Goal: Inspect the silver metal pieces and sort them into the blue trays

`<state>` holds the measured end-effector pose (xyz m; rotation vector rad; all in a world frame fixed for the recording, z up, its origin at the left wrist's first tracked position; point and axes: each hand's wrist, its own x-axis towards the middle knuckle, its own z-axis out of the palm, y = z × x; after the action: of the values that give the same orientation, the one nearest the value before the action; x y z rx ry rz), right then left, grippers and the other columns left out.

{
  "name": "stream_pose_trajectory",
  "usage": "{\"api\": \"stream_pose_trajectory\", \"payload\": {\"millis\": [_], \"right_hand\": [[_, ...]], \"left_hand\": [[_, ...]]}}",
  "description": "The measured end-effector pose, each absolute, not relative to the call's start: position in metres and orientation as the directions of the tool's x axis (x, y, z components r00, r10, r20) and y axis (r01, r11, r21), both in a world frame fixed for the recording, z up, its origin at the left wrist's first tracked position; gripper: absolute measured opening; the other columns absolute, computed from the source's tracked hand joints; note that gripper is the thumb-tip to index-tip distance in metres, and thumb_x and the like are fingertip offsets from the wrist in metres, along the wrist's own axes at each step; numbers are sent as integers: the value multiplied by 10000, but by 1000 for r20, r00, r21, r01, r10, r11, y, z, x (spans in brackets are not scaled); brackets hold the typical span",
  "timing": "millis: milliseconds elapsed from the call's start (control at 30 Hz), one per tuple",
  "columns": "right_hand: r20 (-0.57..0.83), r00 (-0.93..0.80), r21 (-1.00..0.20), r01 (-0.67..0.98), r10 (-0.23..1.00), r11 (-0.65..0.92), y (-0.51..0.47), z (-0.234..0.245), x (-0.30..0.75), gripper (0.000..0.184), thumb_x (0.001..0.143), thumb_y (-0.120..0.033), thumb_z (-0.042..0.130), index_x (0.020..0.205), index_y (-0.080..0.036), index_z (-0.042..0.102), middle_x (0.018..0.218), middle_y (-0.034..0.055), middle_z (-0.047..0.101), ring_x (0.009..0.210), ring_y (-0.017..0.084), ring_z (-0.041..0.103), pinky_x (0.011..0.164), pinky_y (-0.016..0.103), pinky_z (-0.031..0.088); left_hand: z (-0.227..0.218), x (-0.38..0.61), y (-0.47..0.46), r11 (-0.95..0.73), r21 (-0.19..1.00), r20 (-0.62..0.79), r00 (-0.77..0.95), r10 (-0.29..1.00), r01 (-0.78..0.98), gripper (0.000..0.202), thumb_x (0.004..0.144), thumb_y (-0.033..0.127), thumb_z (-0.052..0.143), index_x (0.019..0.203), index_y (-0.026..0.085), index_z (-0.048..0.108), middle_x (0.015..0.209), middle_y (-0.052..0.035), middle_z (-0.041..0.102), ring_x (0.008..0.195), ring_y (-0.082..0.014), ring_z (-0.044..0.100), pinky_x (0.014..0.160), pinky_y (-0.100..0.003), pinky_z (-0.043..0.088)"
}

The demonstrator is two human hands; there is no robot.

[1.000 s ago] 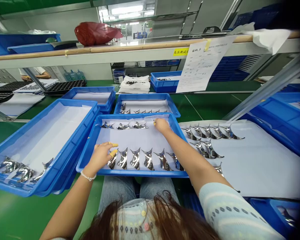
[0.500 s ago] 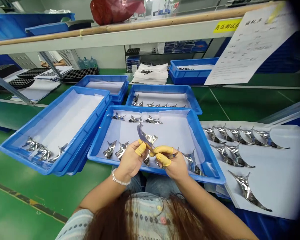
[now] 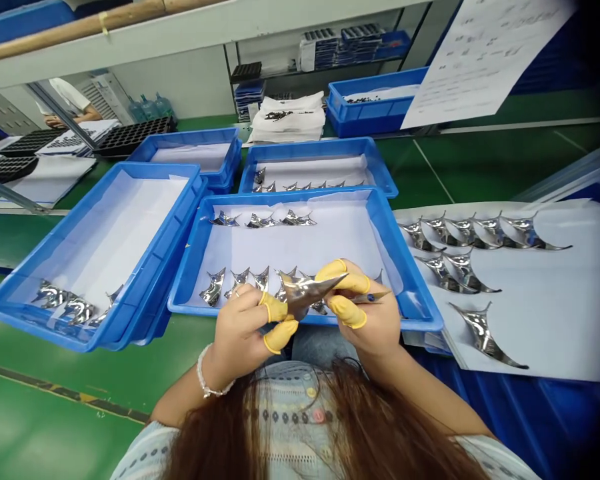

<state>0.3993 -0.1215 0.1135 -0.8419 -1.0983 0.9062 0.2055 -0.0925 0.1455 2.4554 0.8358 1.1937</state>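
A shiny, curved metal piece with pointed tips (image 3: pixel 304 293) is held up over the near side of a blue tray (image 3: pixel 180 288). My left hand (image 3: pixel 245 327), with yellow finger cots on thumb and forefinger, pinches its left end. My right hand (image 3: pixel 373 317), also in yellow cots, is closed at the piece's right tip. A slim, pointed brownish item (image 3: pixel 373 297) sticks out between the right fingers; its kind is unclear. In the tray, three similar pieces (image 3: pixel 263 221) lie along the far side. Several more (image 3: pixel 213 287) line the near side, partly hidden by my hands.
Stacked blue trays (image 3: pixel 93 339) stand at the left with a few metal pieces (image 3: pixel 79 309). Behind is another blue tray (image 3: pixel 386 181) with pieces. Several pieces lie on white paper (image 3: pixel 555 313) at the right. A hanging sheet (image 3: pixel 485 60) and a shelf beam (image 3: pixel 180 50) cross above.
The metal piece has been turned from upright to nearly level, its point now towards my right hand. My left hand has moved left and down. The view has tilted down.
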Motion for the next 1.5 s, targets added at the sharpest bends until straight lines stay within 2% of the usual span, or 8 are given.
{"api": "stream_pose_trajectory", "payload": {"millis": [133, 200, 300, 400, 667, 967, 1300, 1500], "right_hand": [[498, 189, -827, -189, 846, 529, -123, 120, 396, 42, 836, -323, 784, 868, -296, 786, 810, 28, 642, 661, 161, 530, 545, 290, 410], [542, 178, -808, -157, 821, 567, -123, 123, 397, 48, 842, -269, 774, 880, -297, 787, 806, 25, 653, 662, 156, 541, 541, 282, 414], [550, 184, -809, -124, 815, 574, -125, 129, 397, 18, 844, -277, 765, 844, -271, 782, 777, 28, 640, 648, 154, 539, 522, 278, 410], [535, 195, -820, -114, 822, 561, -126, 132, 397, 47, 840, -289, 762, 809, -256, 774, 750, 27, 627, 620, 150, 525, 498, 272, 398], [541, 169, -816, -134, 824, 563, -130, 134, 396, 67, 843, -196, 740, 846, -256, 771, 780, 18, 635, 642, 142, 529, 528, 274, 387], [554, 158, -810, -125, 818, 573, -130, 130, 399, 152, 820, -147, 741, 895, -273, 782, 793, 16, 646, 623, 133, 530, 510, 264, 395], [671, 129, -737, 8, 730, 676, -131, 131, 402, 265, 845, -151, 726, 1055, -306, 767, 832, 17, 684, 583, 127, 552, 481, 261, 458], [685, 120, -727, 33, 719, 686, -133, 129, 403, 266, 847, -138, 719, 1058, -294, 760, 830, 13, 678, 586, 123, 558, 482, 255, 463]], "left_hand": [[147, 206, -94, -843, 342, 691, 497, 525, 415, 280, 965, 364, 604, 780, 206, 742, 655, -12, 661, 590, -129, 537, 600, -274, 434], [147, 204, -95, -854, 322, 704, 499, 505, 409, 234, 953, 340, 627, 803, 203, 744, 692, -17, 684, 600, -129, 535, 611, -280, 437], [148, 202, -97, -859, 328, 701, 508, 501, 394, 195, 937, 318, 651, 817, 193, 739, 713, -23, 690, 615, -133, 530, 616, -284, 437], [149, 202, -98, -860, 335, 698, 512, 500, 384, 181, 934, 311, 657, 817, 192, 727, 715, -15, 678, 614, -128, 530, 626, -283, 432], [148, 203, -98, -866, 302, 716, 505, 482, 398, 200, 927, 282, 669, 751, 200, 716, 633, 8, 597, 595, -123, 476, 611, -285, 393], [149, 204, -95, -875, 284, 739, 492, 460, 392, 46, 901, 241, 713, 872, 219, 742, 727, 4, 680, 634, -127, 510, 640, -295, 403], [142, 205, -91, -872, 324, 716, 507, 480, 368, 92, 928, 293, 679, 927, 219, 734, 817, -12, 739, 703, -146, 554, 689, -314, 420], [142, 205, -90, -867, 344, 712, 501, 491, 360, 138, 942, 324, 655, 926, 224, 749, 816, -15, 748, 700, -141, 570, 701, -306, 429]]}}
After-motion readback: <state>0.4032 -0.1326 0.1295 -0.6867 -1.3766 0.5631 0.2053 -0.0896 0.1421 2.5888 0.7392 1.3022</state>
